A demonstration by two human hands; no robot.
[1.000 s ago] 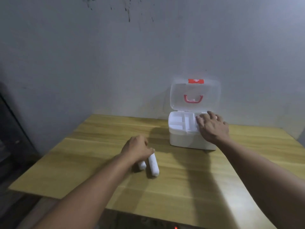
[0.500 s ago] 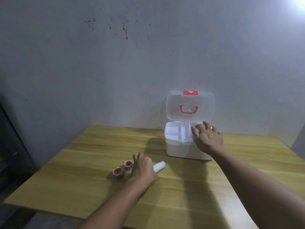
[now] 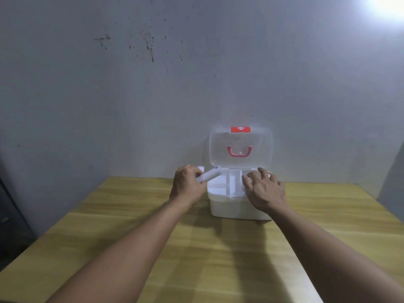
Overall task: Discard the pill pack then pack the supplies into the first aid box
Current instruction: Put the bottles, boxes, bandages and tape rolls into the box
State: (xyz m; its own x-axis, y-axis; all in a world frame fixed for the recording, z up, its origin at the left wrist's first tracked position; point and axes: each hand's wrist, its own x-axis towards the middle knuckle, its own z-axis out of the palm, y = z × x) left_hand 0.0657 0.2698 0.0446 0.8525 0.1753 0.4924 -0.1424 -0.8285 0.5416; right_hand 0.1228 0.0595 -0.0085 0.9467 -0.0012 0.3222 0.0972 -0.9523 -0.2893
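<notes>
A white first aid box point(image 3: 231, 208) stands at the back of the wooden table, its clear lid point(image 3: 240, 147) raised with a red handle and red cross tag. Inside it lies a white divided tray point(image 3: 225, 184). My left hand point(image 3: 188, 184) is shut on a white tube point(image 3: 209, 174), holding it tilted over the box's left rim; a second white piece point(image 3: 201, 168) shows behind the fingers. My right hand point(image 3: 264, 189) rests on the right part of the tray with its fingers spread, holding nothing.
The wooden table point(image 3: 196, 248) runs up to a grey wall point(image 3: 153, 95) behind the box. A dark object stands off the table's left edge point(image 3: 8, 215). Both forearms cross the table's middle.
My left hand has lifted the white tube from the table and carried it up and right to the box's left rim. The small red-topped items are out of view. My right hand stays on the tray.
</notes>
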